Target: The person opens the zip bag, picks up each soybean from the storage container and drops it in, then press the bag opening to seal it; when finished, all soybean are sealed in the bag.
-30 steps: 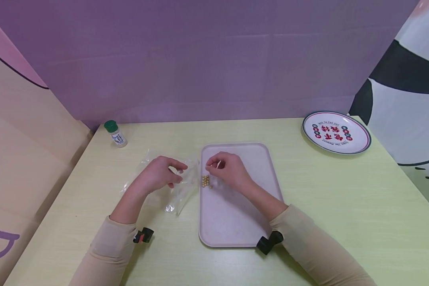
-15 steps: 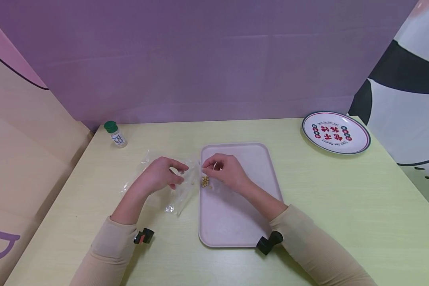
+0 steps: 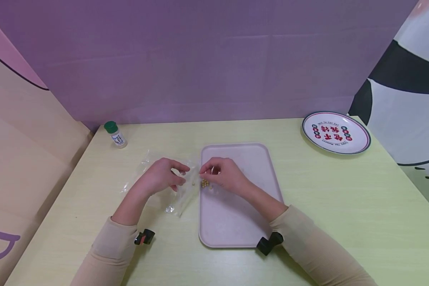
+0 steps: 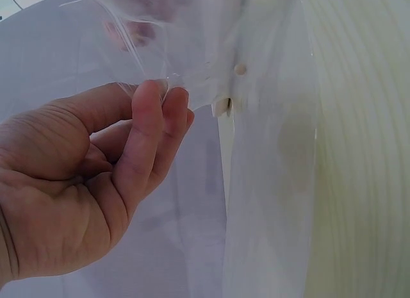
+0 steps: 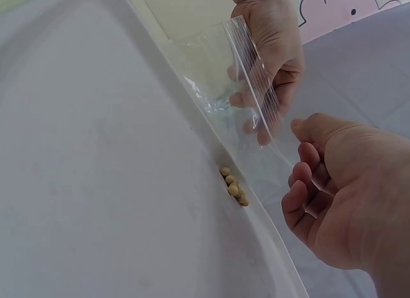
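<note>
My left hand (image 3: 161, 174) pinches one side of a clear zip bag (image 3: 180, 198) at the tray's left edge. My right hand (image 3: 227, 174), above the tray's left part, pinches the bag's other side; its grip is partly hidden. The right wrist view shows the bag's ridged mouth running between both hands. Below my right fingers, several yellow beans (image 5: 233, 190), like soybeans, lie together against the rim of the pale tray (image 3: 236, 226). One bean (image 4: 240, 68) shows through the plastic in the left wrist view.
A small jar (image 3: 117, 137) with a green cap stands at the back left of the table (image 3: 325, 206). An oval plate (image 3: 337, 146) with red lettering lies at the back right. A purple backdrop (image 3: 214, 63) rises behind the table.
My right hand has moved slightly left and down, nearer the bag and over the beans. My left hand has barely shifted. A bean now shows clearly through the bag near the tray's edge.
</note>
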`<state>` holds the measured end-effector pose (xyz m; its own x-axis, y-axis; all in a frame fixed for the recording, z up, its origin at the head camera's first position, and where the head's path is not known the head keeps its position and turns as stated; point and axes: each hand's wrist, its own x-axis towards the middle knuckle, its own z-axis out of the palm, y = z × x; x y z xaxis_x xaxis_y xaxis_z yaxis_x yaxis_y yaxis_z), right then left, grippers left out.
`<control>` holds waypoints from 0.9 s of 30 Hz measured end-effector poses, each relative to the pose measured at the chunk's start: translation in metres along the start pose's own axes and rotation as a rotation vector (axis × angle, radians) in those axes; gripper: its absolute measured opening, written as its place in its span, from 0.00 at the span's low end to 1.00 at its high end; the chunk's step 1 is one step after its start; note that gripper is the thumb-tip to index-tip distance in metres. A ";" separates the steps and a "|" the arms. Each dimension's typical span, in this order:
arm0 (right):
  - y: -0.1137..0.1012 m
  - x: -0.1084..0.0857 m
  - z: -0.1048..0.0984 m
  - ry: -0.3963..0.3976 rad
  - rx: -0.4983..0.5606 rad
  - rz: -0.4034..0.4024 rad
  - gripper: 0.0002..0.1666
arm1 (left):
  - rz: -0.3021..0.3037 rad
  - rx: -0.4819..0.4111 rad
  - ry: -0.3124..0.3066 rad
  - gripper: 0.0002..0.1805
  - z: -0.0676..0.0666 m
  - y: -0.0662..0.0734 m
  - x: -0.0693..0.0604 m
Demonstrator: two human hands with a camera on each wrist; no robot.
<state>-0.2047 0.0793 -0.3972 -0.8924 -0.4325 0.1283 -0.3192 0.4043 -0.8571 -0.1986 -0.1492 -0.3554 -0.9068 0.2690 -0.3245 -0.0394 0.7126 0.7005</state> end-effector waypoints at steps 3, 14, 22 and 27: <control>0.001 0.000 0.000 -0.014 -0.016 0.002 0.03 | -0.002 -0.001 -0.001 0.20 0.000 0.000 0.000; -0.001 -0.001 0.000 -0.012 -0.035 0.014 0.02 | 0.006 -0.007 -0.004 0.21 0.000 -0.001 0.000; 0.001 0.000 0.000 0.040 -0.036 0.047 0.02 | 0.000 -0.008 0.007 0.21 -0.002 -0.003 0.000; 0.003 0.001 -0.001 -0.008 -0.061 0.088 0.02 | 0.001 -0.016 0.018 0.21 -0.004 -0.003 -0.001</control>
<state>-0.2069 0.0803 -0.3992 -0.9152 -0.3998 0.0499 -0.2591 0.4893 -0.8327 -0.1992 -0.1538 -0.3547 -0.9142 0.2578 -0.3126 -0.0451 0.7019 0.7109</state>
